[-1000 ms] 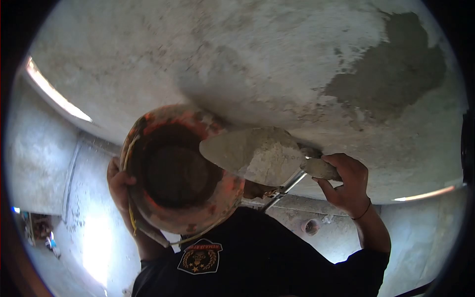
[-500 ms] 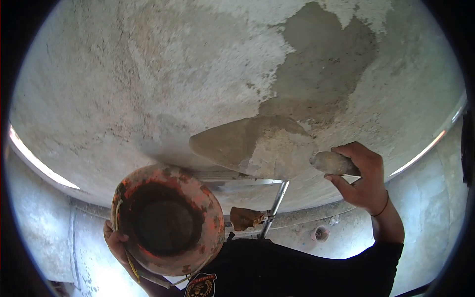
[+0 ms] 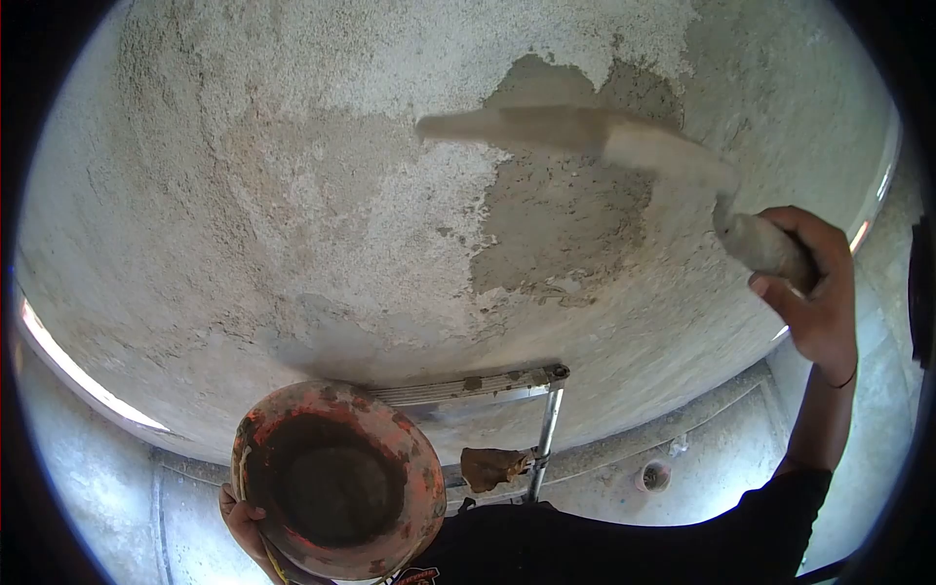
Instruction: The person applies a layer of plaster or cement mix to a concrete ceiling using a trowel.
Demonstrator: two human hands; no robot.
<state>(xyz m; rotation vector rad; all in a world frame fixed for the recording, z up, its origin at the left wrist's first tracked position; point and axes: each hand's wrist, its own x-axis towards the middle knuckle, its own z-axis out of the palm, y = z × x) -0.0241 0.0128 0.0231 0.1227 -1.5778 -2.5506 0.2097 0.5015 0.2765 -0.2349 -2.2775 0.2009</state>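
Note:
My right hand is closed around the handle of a trowel, whose long blade, blurred by motion, points left. The blade overlaps the upper part of a dark, damp plaster patch on the rough wall. At the lower left, my left hand grips the side of an orange bucket smeared with grey. Its mouth is tipped toward me, and a dark grey mix shows inside. The bucket's thin wire handle hangs down along its left side.
Below the wall stands a metal ladder or stand, its top bar beside the bucket. A brown, crumpled piece hangs near its leg. A small round container sits on the floor at the lower right.
My right hand has moved up and to the right, carrying the trowel from the lower wall to the damp patch. The bucket sits slightly lower in view, still in my left hand.

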